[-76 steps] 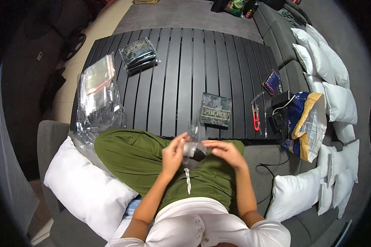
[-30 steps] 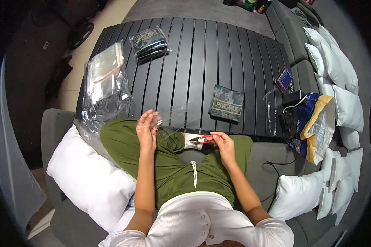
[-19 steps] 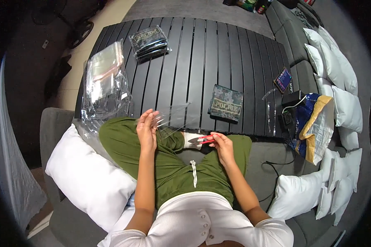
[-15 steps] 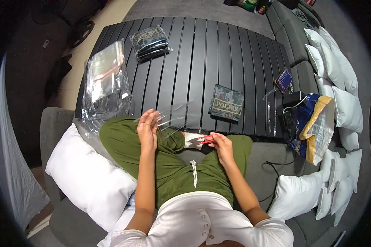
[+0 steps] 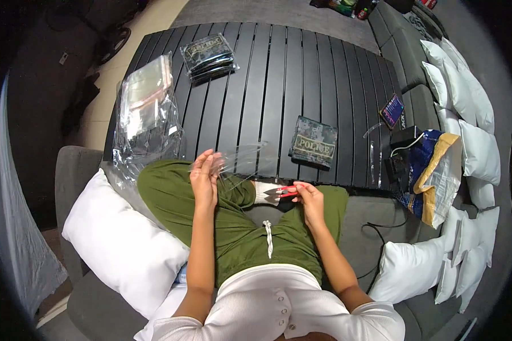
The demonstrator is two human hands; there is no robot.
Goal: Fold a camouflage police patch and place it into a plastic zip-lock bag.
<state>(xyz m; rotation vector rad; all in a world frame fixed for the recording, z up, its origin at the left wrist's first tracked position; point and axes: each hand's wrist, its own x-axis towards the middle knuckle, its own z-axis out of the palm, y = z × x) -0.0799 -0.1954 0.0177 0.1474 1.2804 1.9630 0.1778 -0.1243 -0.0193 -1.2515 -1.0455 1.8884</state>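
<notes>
Between the fingers of my left hand (image 5: 204,181) is a clear plastic sleeve (image 5: 247,159), its far end reaching over the near edge of the table. My right hand (image 5: 309,203) grips red-handled thread snips (image 5: 283,192), with the dark blades pointing left, above my white sock and apart from the sleeve. Just beyond the right hand, a small stack of camouflage-patterned wallets or patches (image 5: 313,143) lies on the black slatted table (image 5: 250,102). Whether they are wallets or patches is hard to tell.
Plastic-wrapped camouflage pieces (image 5: 209,58) are stacked at the far left, beside a large bag of clear sleeves (image 5: 145,102). On the right are a phone-like dark rectangle (image 5: 391,111), a blue-and-yellow bag (image 5: 435,176) and a black cable (image 5: 375,225). White pillows (image 5: 122,238) flank me.
The plastic sleeve has shifted and flattened slightly, its far end now more to the right. The snips have turned a little in my right hand. Both hands stay almost in place.
</notes>
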